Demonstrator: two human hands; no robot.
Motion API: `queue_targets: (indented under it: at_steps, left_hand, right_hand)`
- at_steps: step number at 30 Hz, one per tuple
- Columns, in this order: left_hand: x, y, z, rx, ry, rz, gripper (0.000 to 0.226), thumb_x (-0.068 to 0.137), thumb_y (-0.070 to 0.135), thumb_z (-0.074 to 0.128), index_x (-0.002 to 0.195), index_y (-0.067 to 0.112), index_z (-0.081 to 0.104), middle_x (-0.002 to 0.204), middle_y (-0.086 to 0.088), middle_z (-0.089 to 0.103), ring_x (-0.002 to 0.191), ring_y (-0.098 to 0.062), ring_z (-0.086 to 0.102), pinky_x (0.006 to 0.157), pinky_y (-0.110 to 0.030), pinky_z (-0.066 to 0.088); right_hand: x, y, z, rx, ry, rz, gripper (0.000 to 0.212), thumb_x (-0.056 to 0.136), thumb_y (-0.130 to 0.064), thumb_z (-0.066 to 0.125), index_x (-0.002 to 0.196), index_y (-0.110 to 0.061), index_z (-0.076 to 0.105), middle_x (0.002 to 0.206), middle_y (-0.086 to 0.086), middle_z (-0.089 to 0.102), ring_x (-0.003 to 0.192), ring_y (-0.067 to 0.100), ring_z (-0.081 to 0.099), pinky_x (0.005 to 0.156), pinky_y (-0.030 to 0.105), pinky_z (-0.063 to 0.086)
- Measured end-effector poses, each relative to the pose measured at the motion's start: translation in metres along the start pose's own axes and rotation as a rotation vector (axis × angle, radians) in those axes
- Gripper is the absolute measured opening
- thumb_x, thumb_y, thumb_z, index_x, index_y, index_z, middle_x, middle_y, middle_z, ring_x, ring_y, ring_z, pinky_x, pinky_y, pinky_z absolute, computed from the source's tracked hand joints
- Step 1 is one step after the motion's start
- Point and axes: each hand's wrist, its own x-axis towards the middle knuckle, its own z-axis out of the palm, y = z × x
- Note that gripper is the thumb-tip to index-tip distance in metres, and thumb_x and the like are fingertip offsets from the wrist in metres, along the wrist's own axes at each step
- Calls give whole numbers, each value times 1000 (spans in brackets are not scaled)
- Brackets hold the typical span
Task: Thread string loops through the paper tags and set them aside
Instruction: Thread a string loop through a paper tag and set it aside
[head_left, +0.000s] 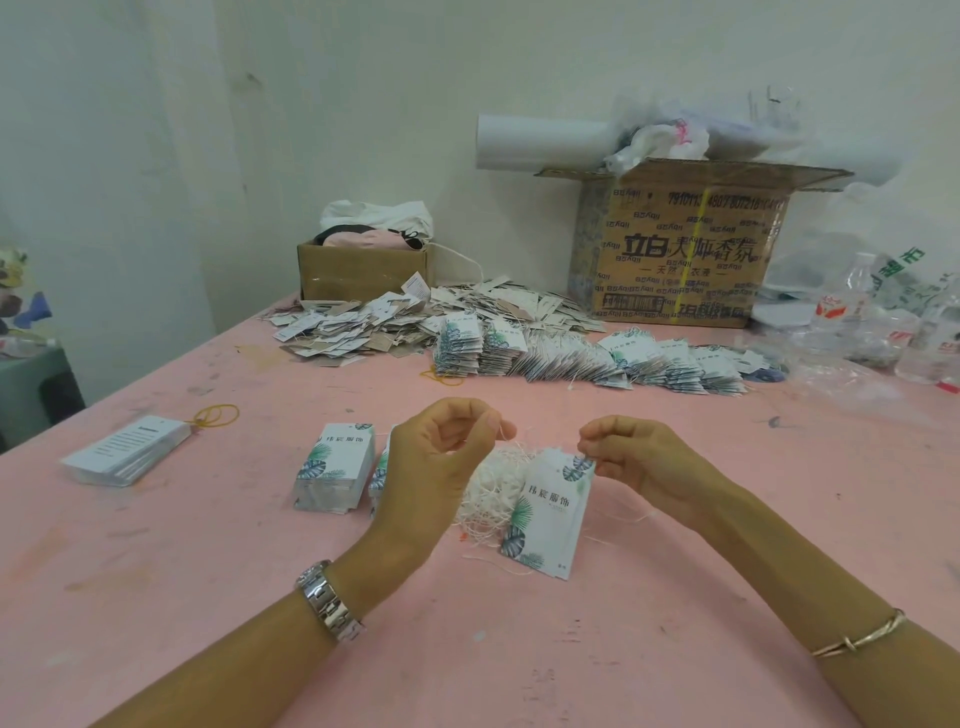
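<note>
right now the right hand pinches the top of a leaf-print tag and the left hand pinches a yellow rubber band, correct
Not quite. In the head view the left hand pinches white string, not a rubber band. The right hand does pinch the top of the leaf-print tag.

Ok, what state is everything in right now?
left hand: pinching a string strand
right hand: pinching the top corner of the leaf-print tag
leaf-print tag: held, tilted
string pile: loose tangle under the hands
tag stack: neat, lying flat
finished tags row: fanned out
large cardboard box: flaps open
small cardboard box: open, cloth inside
</note>
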Motion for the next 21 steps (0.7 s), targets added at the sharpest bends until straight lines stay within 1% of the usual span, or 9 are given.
queue_targets:
  at_steps: [3,5,7,8,11,14,16,18,21]
  left_hand:
    - [0,-2,0,-14,9,0,10,91,9,66,83,14,69,79,-2,75,77,-8,69,73,-13,50]
    - [-1,-3,0,-35,2,-2,7,90,10,68,85,13,70,79,-3,74,77,-10,69,74,-14,51]
    - [-1,-4,1,-65,-13,-14,2,89,14,69,88,12,71,79,-4,74,78,-11,69,76,-16,51]
    - [-1,-4,2,-80,-16,-23,6,86,18,71,89,13,72,80,-3,74,79,-12,69,77,-17,52]
    - [-3,-5,4,-105,-31,-68,18,76,31,74,91,21,75,86,-2,76,84,-11,71,79,-18,52]
    - [-4,-7,6,-101,-74,-101,21,76,29,73,96,23,75,91,-2,77,91,-12,72,80,-16,52]
    - [-5,-7,7,-98,-84,-120,23,76,27,74,98,22,75,92,-2,77,92,-12,72,79,-15,52]
    - [-6,-6,9,-68,-80,-137,22,74,29,76,95,23,76,90,0,77,90,-11,72,78,-16,53]
    - [-7,-7,9,42,-82,-143,8,79,26,76,87,25,75,87,6,77,83,-4,69,78,-18,52]
  right_hand:
    - [-3,-1,1,-22,32,8,15,74,5,73,88,0,75,89,16,74,77,20,72,67,22,58]
    - [-7,-3,4,-25,41,-37,23,65,-3,77,88,-2,77,93,18,75,84,21,74,69,21,57]
    - [-11,-7,7,-62,28,-125,24,68,-3,75,92,0,75,94,20,75,87,24,74,70,21,58]
    - [-13,-8,10,-105,16,-179,22,73,1,74,94,0,74,93,20,74,87,25,74,71,22,58]
    - [-17,-12,17,-257,12,-305,18,83,11,66,95,-1,73,89,17,75,83,25,75,70,23,58]
    - [-23,-15,27,-379,32,-381,17,83,5,70,96,-5,73,83,9,77,76,20,74,63,19,54]
    - [-27,-17,32,-373,43,-407,17,78,0,76,94,-5,74,81,7,77,72,17,73,61,16,51]
    - [-30,-20,36,-317,58,-417,21,71,-6,81,91,-5,74,81,9,76,70,16,72,66,16,53]
    - [-34,-24,39,-249,62,-416,30,61,-16,85,88,-8,75,80,12,76,69,16,71,67,18,53]
